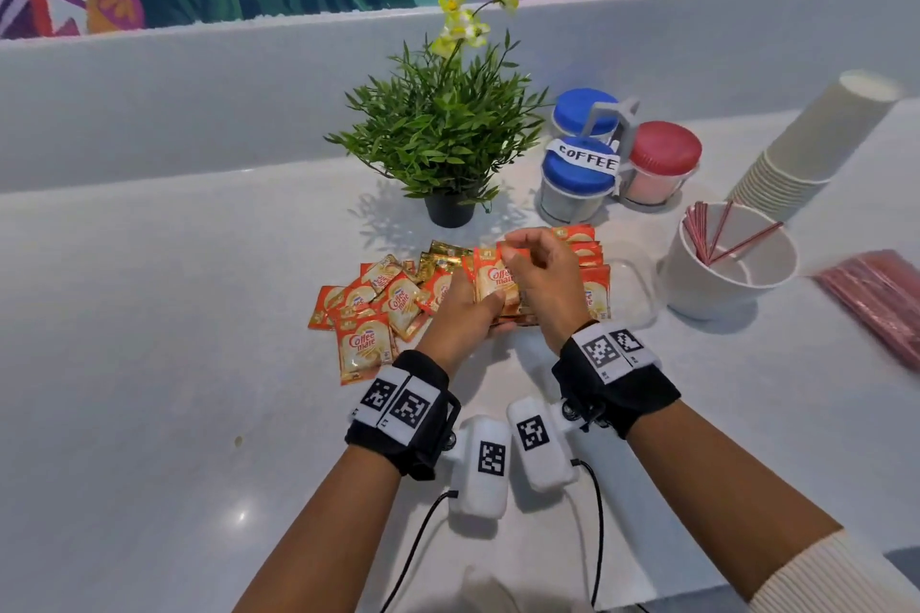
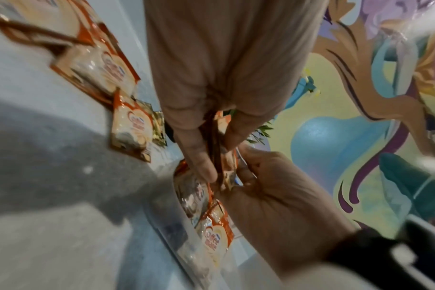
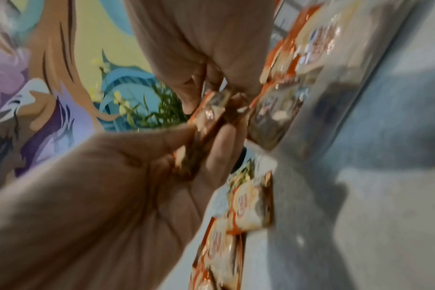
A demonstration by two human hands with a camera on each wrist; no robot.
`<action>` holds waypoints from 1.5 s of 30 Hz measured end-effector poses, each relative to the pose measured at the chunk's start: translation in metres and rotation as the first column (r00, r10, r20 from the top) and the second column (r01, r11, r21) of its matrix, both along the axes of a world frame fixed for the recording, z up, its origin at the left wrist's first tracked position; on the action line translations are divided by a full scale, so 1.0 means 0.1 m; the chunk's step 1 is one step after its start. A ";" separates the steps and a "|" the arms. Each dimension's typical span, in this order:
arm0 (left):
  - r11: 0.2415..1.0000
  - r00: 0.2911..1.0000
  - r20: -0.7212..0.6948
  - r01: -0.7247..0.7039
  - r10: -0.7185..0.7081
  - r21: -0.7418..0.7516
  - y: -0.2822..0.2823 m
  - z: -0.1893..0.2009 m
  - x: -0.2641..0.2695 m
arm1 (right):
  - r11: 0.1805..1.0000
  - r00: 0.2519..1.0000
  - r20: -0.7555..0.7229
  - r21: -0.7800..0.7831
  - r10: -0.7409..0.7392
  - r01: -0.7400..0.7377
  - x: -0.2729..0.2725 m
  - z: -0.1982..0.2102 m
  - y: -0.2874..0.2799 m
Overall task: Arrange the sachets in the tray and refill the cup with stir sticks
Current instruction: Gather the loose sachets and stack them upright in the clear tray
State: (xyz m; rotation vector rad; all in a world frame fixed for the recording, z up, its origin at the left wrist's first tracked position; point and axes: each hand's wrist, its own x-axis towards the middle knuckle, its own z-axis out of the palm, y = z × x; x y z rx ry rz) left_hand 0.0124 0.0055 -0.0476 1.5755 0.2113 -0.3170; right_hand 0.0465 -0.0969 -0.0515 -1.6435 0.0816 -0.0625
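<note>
Both hands meet over the counter around a stack of orange Coffee mate sachets [image 1: 490, 281]. My left hand [image 1: 478, 314] grips the stack from below, thumb across its front. My right hand [image 1: 510, 256] pinches the stack's top edge. The left wrist view shows the stack [image 2: 220, 166] edge-on between my left fingers [image 2: 199, 157]. A clear plastic tray [image 1: 632, 286] sits just right of the hands, with sachets standing in it [image 1: 592, 259]. Loose sachets [image 1: 368, 314] lie scattered to the left. The white cup [image 1: 732, 284] holds a few pink stir sticks [image 1: 717, 239].
A bundle of pink stir sticks [image 1: 876, 309] lies at the right edge. Behind the tray are a potted plant [image 1: 448, 139], a rack of lidded jars labelled COFFEE [image 1: 612, 159] and a stack of paper cups [image 1: 806, 149]. A raised ledge runs behind the counter.
</note>
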 end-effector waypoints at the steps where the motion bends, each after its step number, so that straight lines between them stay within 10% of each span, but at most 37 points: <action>1: 1.000 1.000 0.000 0.013 -0.013 0.016 -0.03 0.02 0.01 | 1.000 1.000 -0.020 0.011 0.001 -0.001 0.01 0.02 -0.07; 16: 0.978 0.986 0.074 0.133 -0.146 0.159 -0.66 0.11 0.29 | 0.973 0.962 -0.158 -0.019 0.222 -0.228 0.09 0.13 -0.96; 23: 0.628 0.999 -0.005 0.036 -0.052 0.777 -0.52 -0.06 0.31 | 0.953 0.997 -0.081 -0.302 -0.014 -0.011 0.25 0.09 -1.24; 32: 0.799 0.986 -0.158 0.132 -0.047 0.587 -0.44 -0.08 0.25 | 0.863 0.991 0.115 -0.490 -0.072 0.120 0.28 -0.06 -1.19; 45: 0.798 0.984 -0.176 0.120 -0.018 0.591 -0.15 -0.12 0.23 | 0.925 0.998 0.017 -0.375 -0.065 0.067 0.31 -0.09 -1.14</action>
